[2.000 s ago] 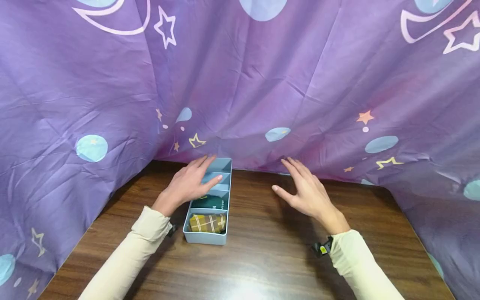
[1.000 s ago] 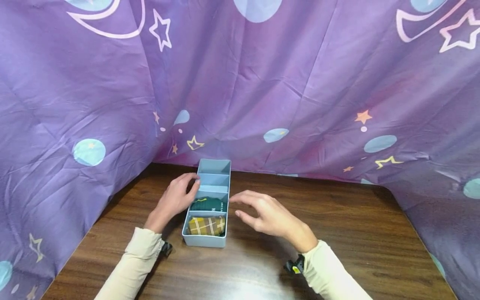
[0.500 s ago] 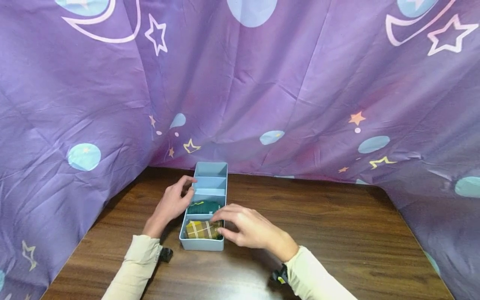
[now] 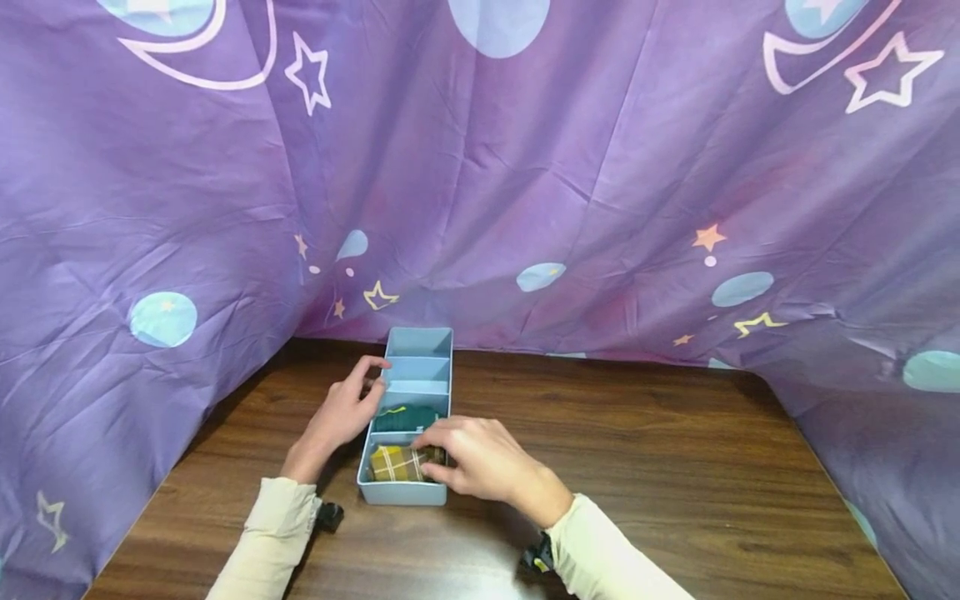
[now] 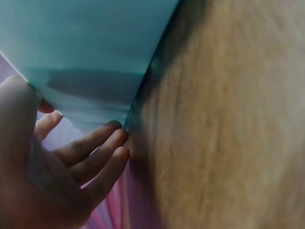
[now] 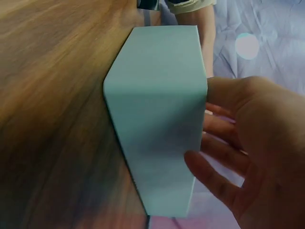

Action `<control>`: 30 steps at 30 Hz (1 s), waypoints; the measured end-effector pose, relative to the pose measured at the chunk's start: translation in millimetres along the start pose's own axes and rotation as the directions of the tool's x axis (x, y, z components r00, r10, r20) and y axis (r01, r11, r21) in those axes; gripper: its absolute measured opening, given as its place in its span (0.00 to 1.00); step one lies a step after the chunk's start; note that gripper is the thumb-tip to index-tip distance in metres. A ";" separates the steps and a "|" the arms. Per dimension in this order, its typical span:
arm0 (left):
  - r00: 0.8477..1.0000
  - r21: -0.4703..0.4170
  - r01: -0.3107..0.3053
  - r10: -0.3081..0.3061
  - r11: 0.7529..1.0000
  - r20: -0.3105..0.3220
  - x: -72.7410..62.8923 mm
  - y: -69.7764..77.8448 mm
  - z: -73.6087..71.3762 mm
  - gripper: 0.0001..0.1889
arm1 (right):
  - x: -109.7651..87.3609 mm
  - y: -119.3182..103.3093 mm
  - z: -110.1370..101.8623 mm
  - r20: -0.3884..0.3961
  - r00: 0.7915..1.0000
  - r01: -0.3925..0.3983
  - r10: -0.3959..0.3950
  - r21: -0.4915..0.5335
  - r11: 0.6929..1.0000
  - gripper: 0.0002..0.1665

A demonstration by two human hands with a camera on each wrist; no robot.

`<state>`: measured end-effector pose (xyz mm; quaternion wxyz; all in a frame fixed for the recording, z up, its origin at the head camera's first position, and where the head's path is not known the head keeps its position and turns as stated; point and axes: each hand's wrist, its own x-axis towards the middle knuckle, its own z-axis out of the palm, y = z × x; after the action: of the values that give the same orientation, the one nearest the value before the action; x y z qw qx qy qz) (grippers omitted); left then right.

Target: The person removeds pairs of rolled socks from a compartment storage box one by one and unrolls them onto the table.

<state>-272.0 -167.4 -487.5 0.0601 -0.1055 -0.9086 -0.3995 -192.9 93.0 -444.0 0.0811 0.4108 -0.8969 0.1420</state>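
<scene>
a pale blue divided box (image 4: 402,494) is set lengthwise on the dark wooden table (image 4: 637,467), left of the middle, with its far end near the purple hanging (image 4: 525,192). in its nearest compartment a yellow-brown plaid cloth bundle (image 4: 392,464) is held, and in the next one a dark green cloth bundle (image 4: 405,418); two further compartments are set beyond these. the left long wall of the box is touched by the left hand (image 4: 341,412), beside the far part of the green bundle's compartment and the one beyond it. its fingers (image 5: 102,157) are seen fairly straight in the left wrist view, with small gaps between some of them, the lower tips laid against the outer wall near the table. the right hand (image 4: 483,458) is reached in from the right over the nearest compartment, with thumb and forefinger bent and parted above the plaid bundle; whether the cloth is pinched cannot be made out. in the right wrist view one finger (image 6: 207,176) is laid across the outer side of the box. the wall is patterned with moons, stars and pale blue discs. light sleeves (image 4: 611,554) are worn on both arms, and a small black device (image 4: 328,517) is fastened at each wrist.
</scene>
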 end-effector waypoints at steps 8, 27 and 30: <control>1.000 0.035 0.004 -0.005 0.999 0.021 -2.3 3.8 -4.6 0.16 | 11.0 -6.7 -5.3 0.048 0.997 -0.049 0.053 -0.078 0.996 0.24; 0.989 0.116 -0.047 0.030 0.992 0.148 -5.6 0.8 -13.4 0.24 | 28.2 -18.5 -10.2 0.185 0.973 -0.128 0.141 -0.083 0.988 0.18; 0.988 0.105 -0.040 0.024 0.994 0.155 -6.2 1.1 -13.2 0.24 | 31.0 -18.5 -8.9 0.183 0.973 -0.125 0.141 -0.096 0.988 0.16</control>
<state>-265.4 -177.4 -479.0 0.0019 -0.1472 -0.9290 -0.3395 -198.7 62.2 -424.0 0.0030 0.3577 -0.9312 0.0697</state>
